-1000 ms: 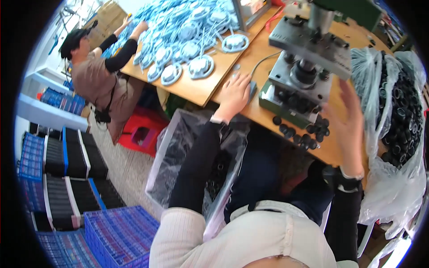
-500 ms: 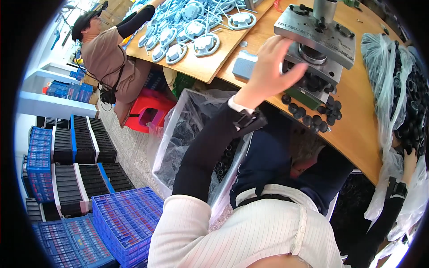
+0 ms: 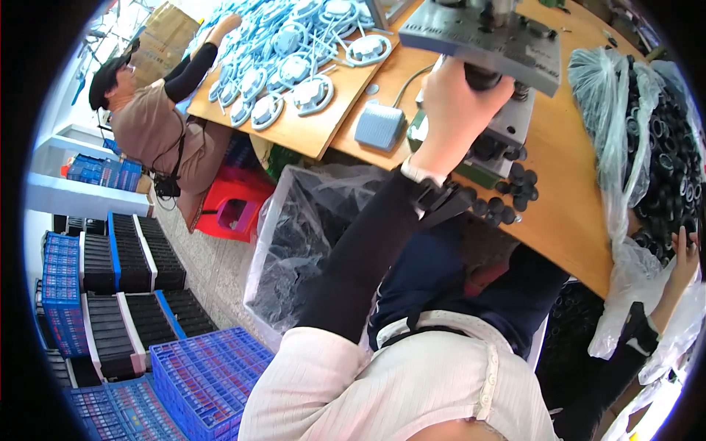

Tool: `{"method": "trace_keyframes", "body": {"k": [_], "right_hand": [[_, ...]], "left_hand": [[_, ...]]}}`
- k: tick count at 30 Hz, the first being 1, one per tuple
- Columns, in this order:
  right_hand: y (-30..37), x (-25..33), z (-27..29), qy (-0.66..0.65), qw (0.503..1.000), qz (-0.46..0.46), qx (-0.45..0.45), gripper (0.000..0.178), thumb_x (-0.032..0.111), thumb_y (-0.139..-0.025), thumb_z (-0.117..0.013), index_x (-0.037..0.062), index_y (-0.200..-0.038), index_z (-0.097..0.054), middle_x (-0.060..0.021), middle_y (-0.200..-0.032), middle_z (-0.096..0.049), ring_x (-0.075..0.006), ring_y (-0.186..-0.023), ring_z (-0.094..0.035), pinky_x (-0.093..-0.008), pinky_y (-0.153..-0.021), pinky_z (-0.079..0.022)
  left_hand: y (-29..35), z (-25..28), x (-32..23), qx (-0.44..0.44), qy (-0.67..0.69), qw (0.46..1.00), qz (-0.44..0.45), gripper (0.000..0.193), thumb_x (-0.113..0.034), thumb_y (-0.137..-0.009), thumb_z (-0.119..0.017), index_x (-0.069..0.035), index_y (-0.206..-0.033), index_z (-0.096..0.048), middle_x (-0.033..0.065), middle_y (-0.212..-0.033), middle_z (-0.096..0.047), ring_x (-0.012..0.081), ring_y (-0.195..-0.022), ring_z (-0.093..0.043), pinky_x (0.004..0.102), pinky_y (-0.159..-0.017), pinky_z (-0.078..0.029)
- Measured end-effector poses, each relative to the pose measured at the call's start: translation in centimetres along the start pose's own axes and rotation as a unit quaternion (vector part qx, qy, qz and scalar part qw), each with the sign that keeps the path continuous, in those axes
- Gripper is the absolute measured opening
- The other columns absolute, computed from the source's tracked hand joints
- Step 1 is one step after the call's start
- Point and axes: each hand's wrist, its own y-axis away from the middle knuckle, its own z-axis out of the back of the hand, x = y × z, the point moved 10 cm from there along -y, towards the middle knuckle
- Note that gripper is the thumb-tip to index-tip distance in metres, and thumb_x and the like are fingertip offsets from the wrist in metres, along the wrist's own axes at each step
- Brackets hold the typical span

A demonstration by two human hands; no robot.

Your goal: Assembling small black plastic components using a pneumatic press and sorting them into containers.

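Plainly, the clear bag (image 3: 604, 110) holds many black rings (image 3: 665, 165)

The light is bright, glaring white at lower right, with fisheye bending toward the dark edges.

A metal press (image 3: 482, 45) on a wooden table (image 3: 566, 165), a heap of pale blue parts (image 3: 293, 67), a clear bag (image 3: 599, 92) bulging with black rings (image 3: 665, 163), stacks of blue crates (image 3: 209, 375) and a second person (image 3: 147, 121) at work mark this as a factory workshop.
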Motion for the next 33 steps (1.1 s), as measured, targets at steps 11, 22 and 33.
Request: {"method": "trace_keyframes", "body": {"k": [11,22,33], "right_hand": [[11.5,31.6,-22.1,-0.605,0.735,-0.188,0.24,0.028,0.013,-0.092,-0.058,-0.0014,-0.116,-0.059,-0.0087,-0.107,-0.062,-0.0155,-0.099,-0.06,-0.0291,-0.087,-0.05],[12.6,35.5,-28.9,-0.495,0.854,0.052,0.153,0.042,0.004,-0.077,-0.074,-0.0039,-0.11,-0.051,-0.0082,-0.113,-0.05,-0.0107,-0.089,-0.054,-0.0219,-0.071,-0.046],[10.7,41.2,-26.7,-0.216,0.931,0.169,0.24,0.045,0.016,-0.077,-0.073,0.0016,-0.115,-0.053,-0.0191,-0.108,-0.057,-0.0373,-0.092,-0.055,-0.0413,-0.078,-0.048]], "left_hand": [[12.4,11.6,2.3,-0.01,-0.191,0.981,0.042,0.047,-0.011,-0.068,-0.079,0.0,-0.109,-0.06,0.0139,-0.108,-0.065,0.0269,-0.105,-0.061,0.0359,-0.091,-0.046],[38.4,33.6,15.6,-0.104,-0.394,0.819,0.405,0.04,-0.028,-0.074,-0.076,0.002,-0.096,-0.061,0.0189,-0.088,-0.066,0.031,-0.083,-0.064,0.0367,-0.076,-0.049],[53.0,40.0,23.1,-0.058,-0.489,0.616,0.615,0.065,-0.042,-0.073,-0.073,0.008,-0.111,-0.055,0.0304,-0.119,-0.053,0.0415,-0.115,-0.049,0.0445,-0.097,-0.04]]}}
